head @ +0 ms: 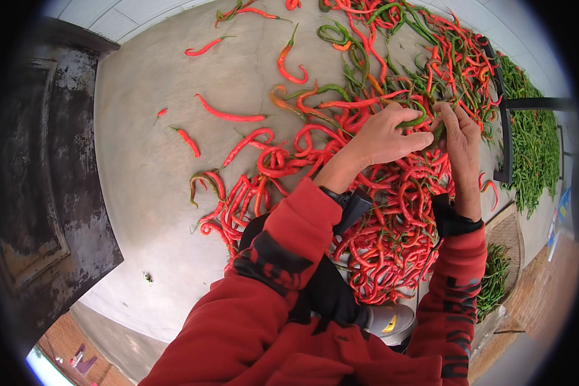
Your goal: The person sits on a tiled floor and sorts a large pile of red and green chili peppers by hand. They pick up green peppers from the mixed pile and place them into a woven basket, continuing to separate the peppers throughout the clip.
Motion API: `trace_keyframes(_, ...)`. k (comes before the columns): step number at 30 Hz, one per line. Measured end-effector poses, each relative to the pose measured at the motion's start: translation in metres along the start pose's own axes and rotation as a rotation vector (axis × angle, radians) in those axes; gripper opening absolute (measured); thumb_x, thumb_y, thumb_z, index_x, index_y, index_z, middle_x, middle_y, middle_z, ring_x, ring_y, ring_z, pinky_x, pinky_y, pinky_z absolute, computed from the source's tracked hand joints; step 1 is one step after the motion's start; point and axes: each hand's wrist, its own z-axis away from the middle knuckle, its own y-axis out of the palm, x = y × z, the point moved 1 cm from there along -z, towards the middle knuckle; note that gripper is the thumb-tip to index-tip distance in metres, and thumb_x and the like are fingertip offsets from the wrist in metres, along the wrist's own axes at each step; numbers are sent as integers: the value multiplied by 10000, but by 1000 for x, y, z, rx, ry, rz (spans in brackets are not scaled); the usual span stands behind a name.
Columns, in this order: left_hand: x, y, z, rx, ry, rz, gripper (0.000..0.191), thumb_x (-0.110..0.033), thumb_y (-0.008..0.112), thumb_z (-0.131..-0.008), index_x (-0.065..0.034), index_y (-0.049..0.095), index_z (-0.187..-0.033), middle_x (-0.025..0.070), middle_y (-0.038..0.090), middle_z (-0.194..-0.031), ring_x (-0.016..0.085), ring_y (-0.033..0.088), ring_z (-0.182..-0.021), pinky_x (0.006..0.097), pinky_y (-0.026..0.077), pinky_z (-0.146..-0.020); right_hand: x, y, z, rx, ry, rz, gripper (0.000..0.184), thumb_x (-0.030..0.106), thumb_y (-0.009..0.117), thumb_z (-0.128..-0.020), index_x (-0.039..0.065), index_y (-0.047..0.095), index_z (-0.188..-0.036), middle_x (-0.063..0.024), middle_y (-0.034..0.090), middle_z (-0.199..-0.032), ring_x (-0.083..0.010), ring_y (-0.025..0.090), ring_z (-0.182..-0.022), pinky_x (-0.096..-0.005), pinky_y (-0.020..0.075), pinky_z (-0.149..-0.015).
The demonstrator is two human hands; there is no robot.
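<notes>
My left hand reaches over the pile with thumb and index finger spread around a curved green chili pepper. That pepper lies against the index finger and seems gripped. Close beside it, the bent fingers of my right hand pinch a dark green chili pepper, partly hidden by the fingers. Both hands are just above a heap of long red chili peppers, which spreads beneath my forearms and around my legs. A mixed pile of red and green chilies lies beyond my hands.
A black metal frame stands at the right, before a large heap of green chilies. A woven basket holds more green chilies. Loose red chilies are scattered on the concrete floor. A worn dark door is at left.
</notes>
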Motion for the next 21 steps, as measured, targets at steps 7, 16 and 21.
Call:
trace_keyframes(7,-15,2,10,-91,368,-656,457,-275,694,-647,19,554,-969,152,477,-921,309,519,-872,382,433,-768,-2,9,-2,112,-85,26,208,202,546,-899,8,620,-879,43,514,-598,-15,449,-483,-171,338,-431)
trace_keyframes(16,-12,-3,2,-384,359,-431,194,-161,587,-776,-19,558,-906,135,548,-693,271,573,-656,372,446,-586,6,15,5,347,-271,-71,252,147,547,-896,-24,581,-1078,-15,623,-877,-58,562,-799,-182,434,-644)
trace_keyframes(21,-25,-41,1,-836,298,288,155,-163,509,-877,-40,548,-792,2,477,-591,144,452,-515,287,360,-498,-4,46,-15,52,-133,70,194,120,541,-882,-7,595,-1017,-34,631,-841,-91,584,-772,-242,465,-672)
